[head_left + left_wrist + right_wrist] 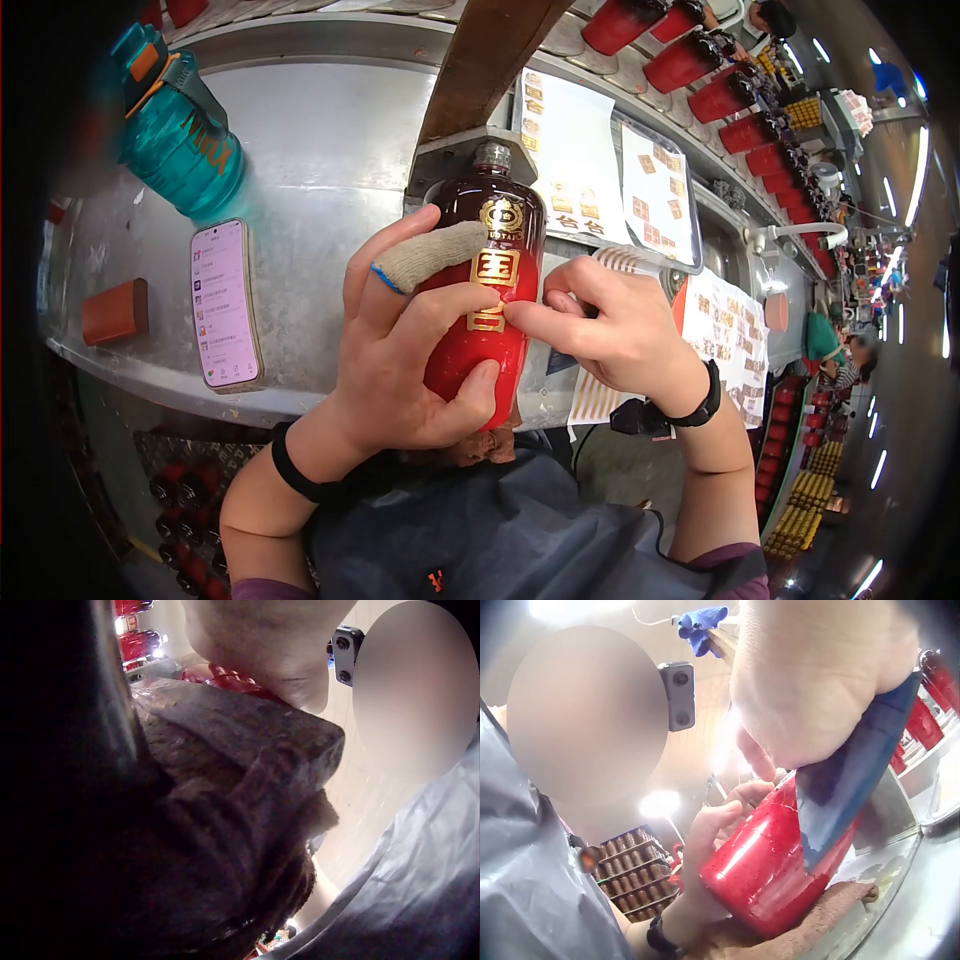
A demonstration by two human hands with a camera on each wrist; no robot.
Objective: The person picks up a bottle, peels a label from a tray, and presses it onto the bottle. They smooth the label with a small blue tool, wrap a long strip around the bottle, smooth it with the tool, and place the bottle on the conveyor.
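Observation:
A glossy red bottle (480, 350) with a dark shoulder and gold emblem lies neck outward at the bench edge. Gold character labels (494, 268) run down its front. My left hand (395, 350) holds the bottle from the left, thumb low on its face, forefinger on the lower label. A knitted cloth sleeve (430, 252) covers one finger, which reaches across the bottle. From the other side my right hand (610, 320) touches the lower label's edge with a fingertip. Its curled fingers hold a flat blue blade-like piece (847, 780), which overlaps the bottle in the right wrist view.
Brown cloth (840, 900) lies under the bottle, beside a metal stop (420, 180). Left are a teal water bottle (185, 140), a lit phone (224, 300) and a brown block (115, 312). Gold-label sheets (570, 110) lie right; red bottles (690, 60) line the conveyor behind.

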